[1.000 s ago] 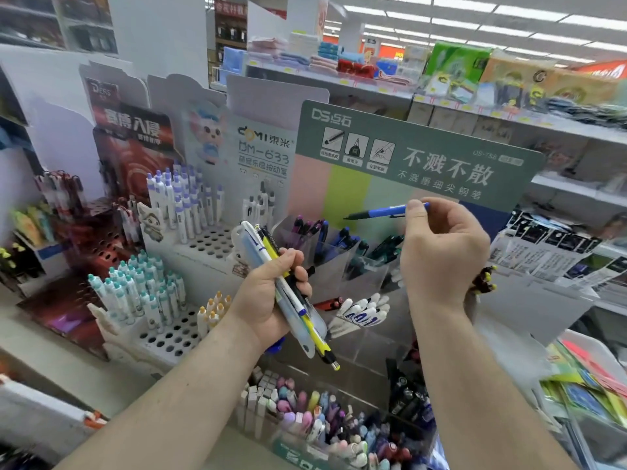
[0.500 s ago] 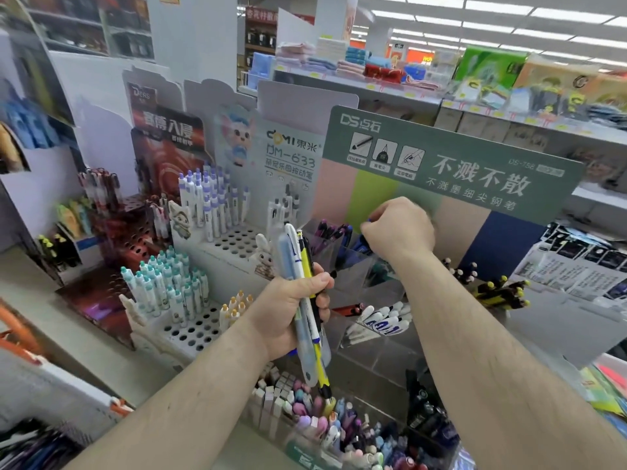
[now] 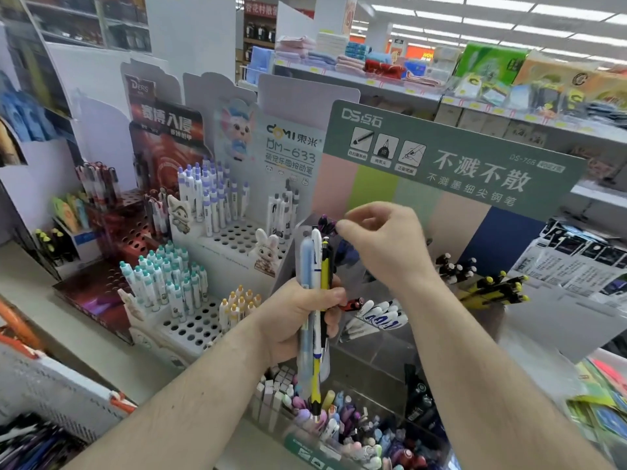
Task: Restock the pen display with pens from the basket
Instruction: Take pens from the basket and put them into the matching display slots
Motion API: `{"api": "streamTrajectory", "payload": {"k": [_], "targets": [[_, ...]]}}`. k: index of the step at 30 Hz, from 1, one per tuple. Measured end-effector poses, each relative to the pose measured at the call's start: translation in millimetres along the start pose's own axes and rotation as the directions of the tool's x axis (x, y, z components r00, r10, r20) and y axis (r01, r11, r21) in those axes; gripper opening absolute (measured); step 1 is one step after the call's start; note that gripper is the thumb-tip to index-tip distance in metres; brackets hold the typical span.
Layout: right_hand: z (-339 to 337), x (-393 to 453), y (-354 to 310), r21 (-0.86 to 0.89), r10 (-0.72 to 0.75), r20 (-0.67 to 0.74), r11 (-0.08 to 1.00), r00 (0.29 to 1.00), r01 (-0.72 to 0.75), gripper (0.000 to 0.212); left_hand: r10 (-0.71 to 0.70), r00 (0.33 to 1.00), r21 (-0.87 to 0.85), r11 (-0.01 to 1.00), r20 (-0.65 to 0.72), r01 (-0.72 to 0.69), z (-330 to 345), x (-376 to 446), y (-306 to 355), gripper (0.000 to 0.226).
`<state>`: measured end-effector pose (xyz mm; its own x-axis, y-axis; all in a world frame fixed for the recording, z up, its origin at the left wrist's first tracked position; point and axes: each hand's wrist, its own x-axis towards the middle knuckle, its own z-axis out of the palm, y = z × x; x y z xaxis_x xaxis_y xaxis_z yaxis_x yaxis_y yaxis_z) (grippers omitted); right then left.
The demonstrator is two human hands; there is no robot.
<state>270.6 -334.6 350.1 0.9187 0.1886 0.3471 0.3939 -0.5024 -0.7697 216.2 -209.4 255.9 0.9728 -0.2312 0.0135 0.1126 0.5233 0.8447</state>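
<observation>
Head view shows the green sign (image 3: pixel 451 157) of the pen display (image 3: pixel 373 334) behind your hands; white peg-hole stands (image 3: pixel 217 239) crowd its left. Your left hand (image 3: pixel 298 320) grips a bundle of pens (image 3: pixel 315 300) in front of the display, upright, tips down. Your right hand (image 3: pixel 383 245), fingers loosely curled and holding nothing, hovers over the purple-capped pens (image 3: pixel 325 223) below the sign.

Head view, close, facing pen display (image 3: pixel 451 171)
</observation>
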Motion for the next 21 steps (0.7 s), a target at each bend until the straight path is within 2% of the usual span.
{"api": "streamTrajectory", "payload": {"k": [1, 3, 6, 10, 13, 15, 18, 19, 21], "targets": [[2.6, -9.4, 3.4, 0.089, 0.006, 0.094, 0.996, 0.996, -0.015, 0.011, -0.014, 0.999, 0.010, 1.000, 0.039, 0.014, 0.7, -0.1, -0.9, 0.018], [5.2, -21.9, 12.2, 0.133, 0.013, 0.204, 0.990, 0.979, -0.040, 0.016, -0.027, 0.994, -0.002, 1.000, 0.102, 0.027, 3.8, 0.8, -2.9, 0.013], [2.9, -31.5, 24.1, 0.133, 0.016, 0.138, 0.990, 0.990, -0.035, 0.014, -0.056, 0.992, -0.027, 0.998, 0.111, 0.060, 11.0, 2.7, -6.2, 0.005], [-5.9, -40.4, 33.3, 0.146, 0.031, 0.089, 0.988, 0.996, -0.044, 0.005, -0.095, 0.989, -0.004, 0.995, 0.115, 0.096, 20.4, 6.3, -12.3, 0.009], [-16.5, -44.4, 40.2, 0.125, 0.047, 0.069, 0.991, 0.997, -0.055, 0.009, -0.114, 0.988, 0.012, 0.993, 0.108, 0.113, 27.3, 10.9, -20.2, 0.011], [-25.6, -45.7, 45.7, 0.090, 0.049, -0.009, 0.995, 0.999, -0.048, 0.013, -0.127, 0.989, 0.018, 0.992, 0.077, 0.126, 33.3, 13.9, -24.6, 0.015], [-41.8, -49.3, 53.3, 0.178, 0.105, -0.204, 0.982, 0.973, -0.068, 0.016, -0.136, 0.991, 0.006, 0.991, -0.005, 0.136, 42.2, 15.4, -28.0, 0.025], [-48.4, -50.7, 55.6, 0.213, 0.129, -0.291, 0.975, 0.948, -0.067, 0.014, -0.142, 0.989, -0.003, 0.990, -0.037, 0.142, 44.0, 16.1, -29.1, 0.030], [-61.6, -54.5, 58.7, 0.320, 0.210, -0.444, 0.945, 0.871, -0.065, 0.010, -0.144, 0.986, -0.023, 0.989, -0.081, 0.143, 45.9, 17.8, -31.7, 0.020]]}}
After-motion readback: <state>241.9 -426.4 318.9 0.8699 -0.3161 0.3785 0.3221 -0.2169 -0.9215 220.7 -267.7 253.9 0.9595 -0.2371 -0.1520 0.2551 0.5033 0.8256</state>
